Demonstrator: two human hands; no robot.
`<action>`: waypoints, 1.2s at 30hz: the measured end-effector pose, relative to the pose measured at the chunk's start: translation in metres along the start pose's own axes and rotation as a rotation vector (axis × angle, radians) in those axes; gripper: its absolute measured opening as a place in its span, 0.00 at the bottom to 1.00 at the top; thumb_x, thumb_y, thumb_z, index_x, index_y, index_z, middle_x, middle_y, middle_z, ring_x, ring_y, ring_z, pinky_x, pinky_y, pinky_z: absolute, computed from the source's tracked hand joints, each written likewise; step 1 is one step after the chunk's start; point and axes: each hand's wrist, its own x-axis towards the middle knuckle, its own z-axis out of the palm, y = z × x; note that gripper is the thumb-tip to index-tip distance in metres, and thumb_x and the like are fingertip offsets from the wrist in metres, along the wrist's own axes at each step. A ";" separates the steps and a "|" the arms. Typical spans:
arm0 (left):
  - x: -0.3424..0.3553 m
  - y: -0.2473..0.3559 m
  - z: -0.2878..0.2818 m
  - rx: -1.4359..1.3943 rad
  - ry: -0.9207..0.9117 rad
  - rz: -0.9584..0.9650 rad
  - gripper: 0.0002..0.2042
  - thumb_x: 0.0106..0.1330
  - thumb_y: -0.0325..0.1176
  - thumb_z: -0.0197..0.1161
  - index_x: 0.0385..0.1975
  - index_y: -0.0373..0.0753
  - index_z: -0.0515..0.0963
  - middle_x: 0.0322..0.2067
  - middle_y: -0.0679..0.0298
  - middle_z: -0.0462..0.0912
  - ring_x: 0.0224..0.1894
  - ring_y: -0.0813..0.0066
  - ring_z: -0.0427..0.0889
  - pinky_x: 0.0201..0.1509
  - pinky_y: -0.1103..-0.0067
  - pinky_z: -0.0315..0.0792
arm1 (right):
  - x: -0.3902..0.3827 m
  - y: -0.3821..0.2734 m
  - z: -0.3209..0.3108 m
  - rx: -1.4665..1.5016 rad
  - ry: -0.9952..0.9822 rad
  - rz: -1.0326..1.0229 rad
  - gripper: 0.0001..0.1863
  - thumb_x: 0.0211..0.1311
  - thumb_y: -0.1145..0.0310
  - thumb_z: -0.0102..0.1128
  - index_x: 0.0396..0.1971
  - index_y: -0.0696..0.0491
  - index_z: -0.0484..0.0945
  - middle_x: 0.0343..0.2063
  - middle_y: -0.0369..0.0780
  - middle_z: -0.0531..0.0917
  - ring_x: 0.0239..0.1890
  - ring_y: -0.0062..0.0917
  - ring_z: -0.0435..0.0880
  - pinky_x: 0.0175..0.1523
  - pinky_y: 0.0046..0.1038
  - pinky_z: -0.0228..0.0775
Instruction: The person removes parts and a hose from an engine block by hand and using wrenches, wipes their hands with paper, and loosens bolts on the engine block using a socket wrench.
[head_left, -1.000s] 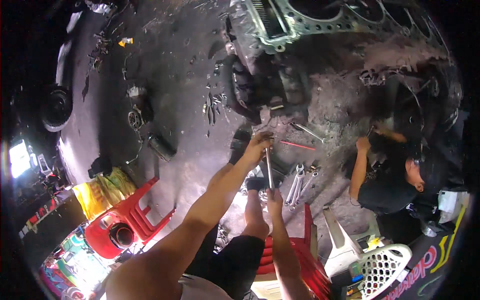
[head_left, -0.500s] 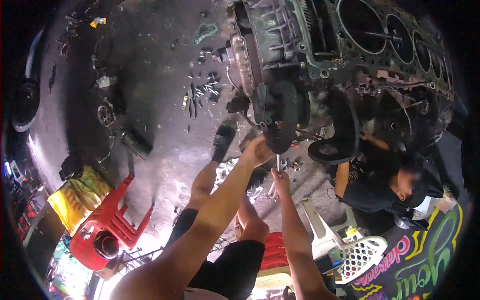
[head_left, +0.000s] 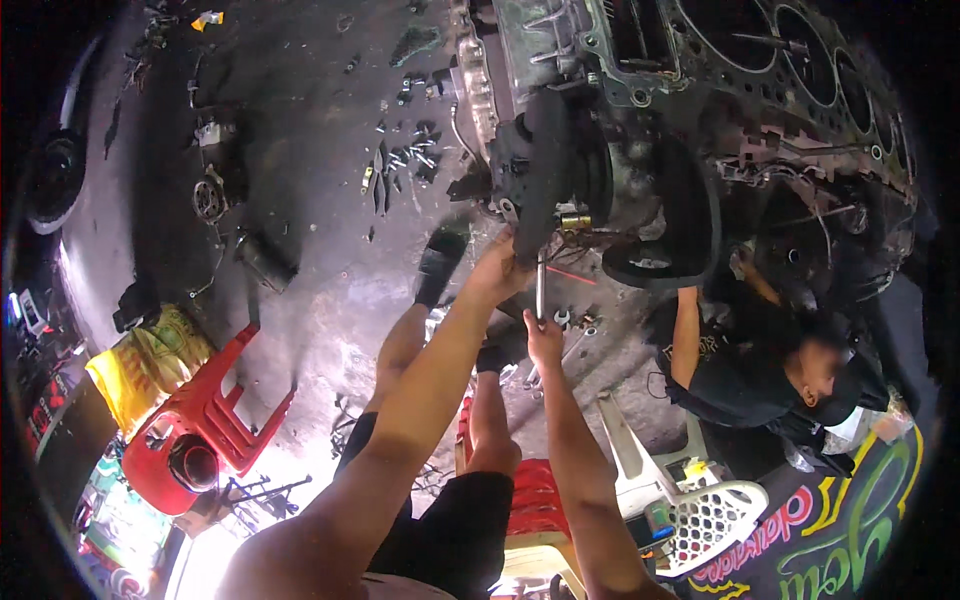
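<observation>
My right hand is closed round the lower end of a silver wrench, which stands nearly upright in view below a dark wheel-like part of the engine. The wrench's upper end is hidden behind that part. My left hand presses up against the underside of the same part, fingers curled. Its fingertips are partly hidden, and I cannot make out what they grip. A small brass-coloured fitting shows just right of the wheel.
The large engine block with open cylinder bores fills the upper right. A person crouches at the right, one hand by the engine. Loose bolts lie on the floor. A red plastic chair and a white one stand nearer.
My view has shifted, so the engine sits higher. More of the wrench's shaft shows between my right hand and the dark wheel. My left hand stays at the wheel's underside.
</observation>
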 end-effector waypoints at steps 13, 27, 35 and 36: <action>-0.006 0.004 0.017 0.142 0.127 0.049 0.14 0.59 0.27 0.59 0.44 0.36 0.70 0.37 0.62 0.81 0.39 0.75 0.80 0.44 0.81 0.73 | 0.011 0.009 0.037 -0.027 -0.153 0.058 0.26 0.57 0.47 0.56 0.26 0.61 0.78 0.21 0.51 0.79 0.26 0.44 0.78 0.35 0.39 0.68; 0.049 0.013 -0.105 0.246 0.036 -0.102 0.04 0.52 0.23 0.57 0.21 0.41 0.71 0.13 0.70 0.68 0.21 0.75 0.74 0.34 0.74 0.71 | 0.028 -0.023 0.081 0.278 -0.186 0.245 0.21 0.61 0.55 0.54 0.25 0.61 0.76 0.20 0.46 0.80 0.24 0.36 0.79 0.30 0.36 0.65; 0.021 0.035 -0.083 1.408 -0.325 0.383 0.04 0.51 0.26 0.59 0.20 0.42 0.71 0.13 0.71 0.68 0.16 0.79 0.70 0.20 0.80 0.62 | 0.039 -0.029 0.076 0.028 0.232 -0.132 0.16 0.58 0.59 0.58 0.24 0.58 0.77 0.14 0.47 0.76 0.19 0.41 0.76 0.25 0.38 0.62; 0.014 0.040 -0.080 1.095 -0.136 0.149 0.04 0.51 0.25 0.58 0.20 0.42 0.70 0.13 0.70 0.67 0.16 0.79 0.69 0.20 0.80 0.61 | 0.039 -0.037 0.079 -0.012 0.220 -0.168 0.14 0.57 0.60 0.59 0.24 0.57 0.78 0.14 0.48 0.75 0.19 0.43 0.76 0.25 0.39 0.62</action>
